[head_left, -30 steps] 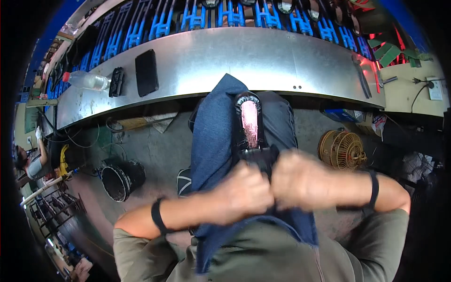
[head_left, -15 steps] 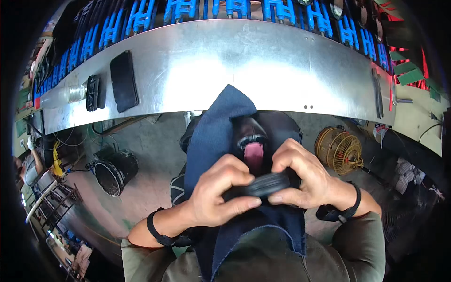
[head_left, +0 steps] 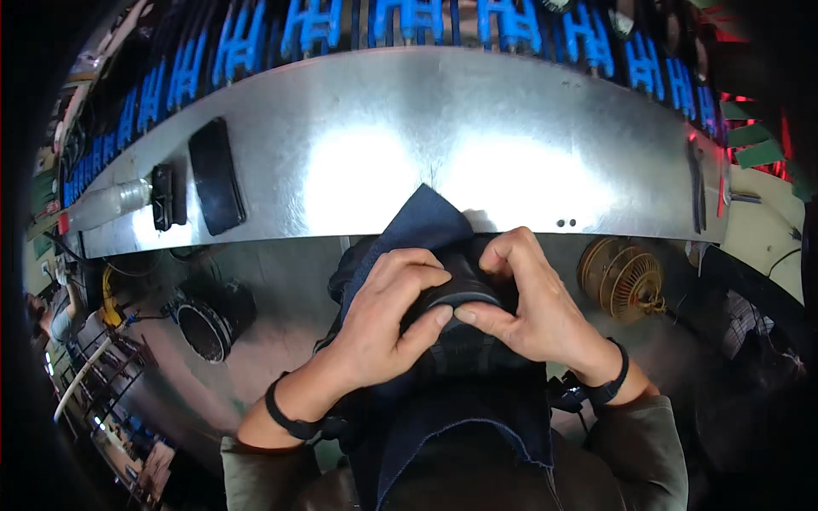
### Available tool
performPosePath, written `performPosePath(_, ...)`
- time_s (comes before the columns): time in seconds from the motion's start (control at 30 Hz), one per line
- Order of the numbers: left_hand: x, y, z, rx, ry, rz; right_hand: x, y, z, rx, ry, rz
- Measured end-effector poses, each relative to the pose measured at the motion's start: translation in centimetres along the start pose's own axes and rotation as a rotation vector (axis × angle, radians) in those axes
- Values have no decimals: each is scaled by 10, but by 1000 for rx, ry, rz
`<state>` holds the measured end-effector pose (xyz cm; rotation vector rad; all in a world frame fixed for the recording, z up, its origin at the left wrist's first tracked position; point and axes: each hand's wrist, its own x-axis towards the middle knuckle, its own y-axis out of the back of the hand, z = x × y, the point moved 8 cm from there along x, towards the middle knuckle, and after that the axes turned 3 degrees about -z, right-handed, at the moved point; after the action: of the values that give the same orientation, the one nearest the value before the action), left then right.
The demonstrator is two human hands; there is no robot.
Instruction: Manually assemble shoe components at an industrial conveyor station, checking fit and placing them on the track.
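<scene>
The widest part of the view is filled by a bright metal bench (head_left: 281, 145), its surface whitened by glare in two patches; above it, a row of blue racks (head_left: 311, 25) is cut off by the upper edge. The lap is covered by a dark navy cloth (head_left: 409, 234), its folds lost in shadow beneath the wrists. From the lower edge both forearms are bent inward, a black band worn at each wrist, and over the cloth a black piece (head_left: 464, 285) with a curved near rim is gripped between the left hand (head_left: 388, 311) and the right hand (head_left: 541, 315). The fingers are curled over its sides, both thumbs are laid along the near rim with their tips almost together, and much of its outline is hidden by them; what is held below it is too dark to be made out. On the floor, a dark bucket (head_left: 234, 311) is seen at left and a yellow wire cage (head_left: 626, 279) at right. On the bench are set a black slab (head_left: 216, 176), a clear bottle (head_left: 111, 204), whose markings cannot be read, and a small black object (head_left: 168, 198) near the bottle.
</scene>
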<state>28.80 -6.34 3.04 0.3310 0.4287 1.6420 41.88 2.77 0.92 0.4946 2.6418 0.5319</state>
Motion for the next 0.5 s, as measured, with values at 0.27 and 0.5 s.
performPosePath(0.27,-79,-7,50,-543,26,70,-78,-20,-60,676,276,-78)
performPosePath(0.5,-83,-25,123,-816,-175,-71,-123,-28,-113,581,434,283)
